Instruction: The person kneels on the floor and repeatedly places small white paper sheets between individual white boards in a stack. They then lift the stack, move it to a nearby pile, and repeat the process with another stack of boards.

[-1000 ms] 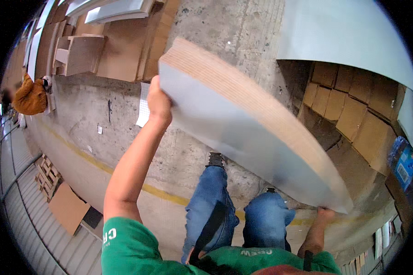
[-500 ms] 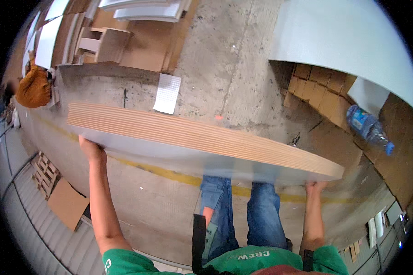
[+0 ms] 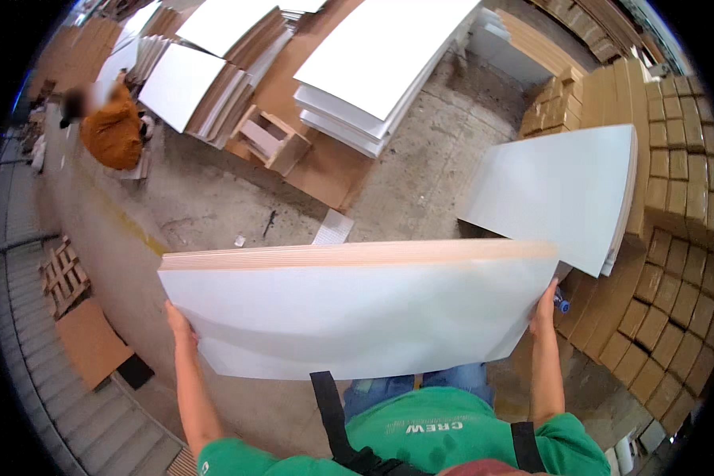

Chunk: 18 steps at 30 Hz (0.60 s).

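Between left hand point(image 3: 180, 324) and right hand point(image 3: 543, 311), stacked panels point(image 3: 357, 313) are gripped.

Lighting: bright, diffuse indoor light, seemingly from above. Far white boards point(image 3: 389, 55): brightest area, top face washed nearly to plain white. Held panels point(image 3: 357, 317): front face paler at the left, with soft grey shading across the middle. Shadow: dark patch under the right-hand white stack point(image 3: 551, 190). Concrete floor point(image 3: 206, 198): mid-grey, evenly lit. Blur: head of the person point(image 3: 115, 131) at far left, smeared. Distortion: cartons point(image 3: 666, 301) at right and ridged grey surface point(image 3: 24, 333) at left, both curving. Border: black fisheye rim, bluish fringe at left.
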Available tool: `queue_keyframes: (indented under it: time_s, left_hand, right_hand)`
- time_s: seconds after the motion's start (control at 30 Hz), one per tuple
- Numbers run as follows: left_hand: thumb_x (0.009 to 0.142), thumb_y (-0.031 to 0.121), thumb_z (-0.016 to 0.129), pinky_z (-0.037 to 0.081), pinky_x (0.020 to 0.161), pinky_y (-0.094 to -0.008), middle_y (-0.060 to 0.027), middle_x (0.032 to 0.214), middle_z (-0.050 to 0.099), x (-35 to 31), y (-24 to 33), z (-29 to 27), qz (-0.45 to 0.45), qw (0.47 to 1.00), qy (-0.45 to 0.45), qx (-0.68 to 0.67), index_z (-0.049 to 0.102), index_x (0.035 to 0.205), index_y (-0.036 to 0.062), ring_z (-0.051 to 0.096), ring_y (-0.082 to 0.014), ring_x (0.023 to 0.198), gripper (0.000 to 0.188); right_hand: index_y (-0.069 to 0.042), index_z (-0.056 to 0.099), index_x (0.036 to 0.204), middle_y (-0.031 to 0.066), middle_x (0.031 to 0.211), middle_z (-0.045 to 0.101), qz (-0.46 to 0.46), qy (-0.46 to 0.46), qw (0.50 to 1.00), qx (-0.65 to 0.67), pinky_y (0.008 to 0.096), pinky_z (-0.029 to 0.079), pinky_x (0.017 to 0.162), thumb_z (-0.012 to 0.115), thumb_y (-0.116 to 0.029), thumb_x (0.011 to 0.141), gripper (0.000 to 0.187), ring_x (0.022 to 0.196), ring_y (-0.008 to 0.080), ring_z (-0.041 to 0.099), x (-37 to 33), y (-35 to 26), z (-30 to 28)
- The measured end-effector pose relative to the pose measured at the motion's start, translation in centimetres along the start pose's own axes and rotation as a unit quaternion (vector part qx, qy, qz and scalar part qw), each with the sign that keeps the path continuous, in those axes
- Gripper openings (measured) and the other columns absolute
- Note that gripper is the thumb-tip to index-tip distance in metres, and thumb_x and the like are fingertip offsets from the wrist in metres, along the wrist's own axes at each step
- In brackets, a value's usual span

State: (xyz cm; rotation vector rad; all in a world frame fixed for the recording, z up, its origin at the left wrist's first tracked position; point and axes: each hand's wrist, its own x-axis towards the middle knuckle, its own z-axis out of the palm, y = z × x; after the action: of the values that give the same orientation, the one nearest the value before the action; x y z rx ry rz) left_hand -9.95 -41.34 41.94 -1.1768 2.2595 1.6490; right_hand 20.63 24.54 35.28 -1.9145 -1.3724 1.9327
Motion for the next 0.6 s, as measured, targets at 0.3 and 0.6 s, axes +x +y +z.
queue_keyframes:
  time_s: [0.3,0.6]
  left_hand:
    - [0.090,0.053,0.022,0.032,0.098,-0.0364,-0.0122,0.129,0.042,-2.8,0.9,5.4,-0.056,0.997,-0.046,-0.028,0.032,0.131,0.0023,0.040,-0.0265,0.118,0.066]
    - [0.081,0.069,0.027,0.033,0.098,-0.0378,-0.0102,0.132,0.039,-1.7,8.7,18.9,-0.207,0.965,-0.161,-0.003,0.031,0.133,0.0053,0.040,-0.0269,0.119,0.082]
  right_hand:
    - [0.003,0.034,0.130,0.0188,0.132,0.038,-0.019,-0.022,0.959,-0.280,0.0378,0.023,0.102,0.015,-0.066,0.084,0.085,0.124,0.0318,0.031,14.9,-10.7,8.1]
    - [0.008,0.038,0.125,0.0230,0.128,0.042,-0.054,-0.038,0.942,-0.329,0.0351,0.028,0.098,0.018,-0.065,0.084,0.086,0.121,0.0330,0.036,25.0,-28.3,17.2]
